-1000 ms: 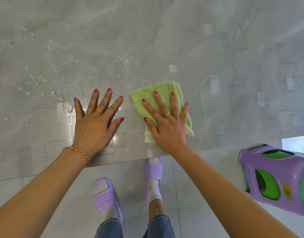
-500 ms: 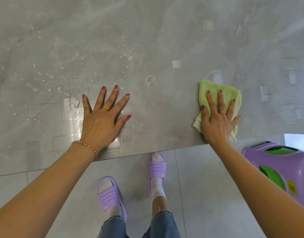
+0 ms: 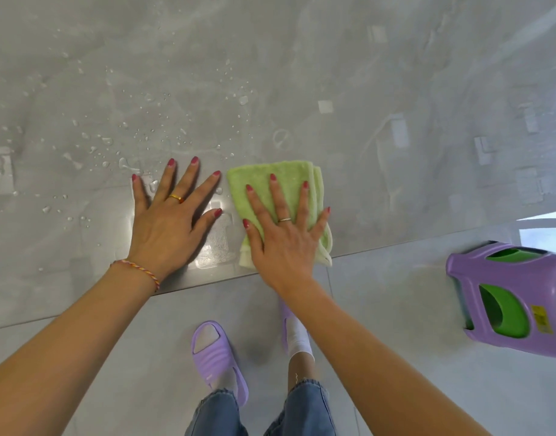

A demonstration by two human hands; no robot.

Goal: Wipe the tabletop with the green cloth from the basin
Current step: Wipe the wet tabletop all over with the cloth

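- The green cloth [image 3: 281, 196], folded into a thick pad, lies flat on the tabletop [image 3: 380, 73] close to its near edge, with one corner reaching that edge.
- The right hand [image 3: 281, 237] lies palm-down on the cloth with fingers spread wide — pressing on it, not gripping; the cloth shows beyond the fingertips and on both sides of them.
- The left hand [image 3: 169, 221] rests flat on the bare tabletop just beside the cloth's left edge, fingers fanned out and holding nothing; its index fingertip is very near the cloth's far-left corner.
- Water droplets [image 3: 125, 143] dot the surface beyond and to the left of the left hand.
- A purple and green stool [image 3: 515, 297] stands on the floor — well off to the right of the right arm.
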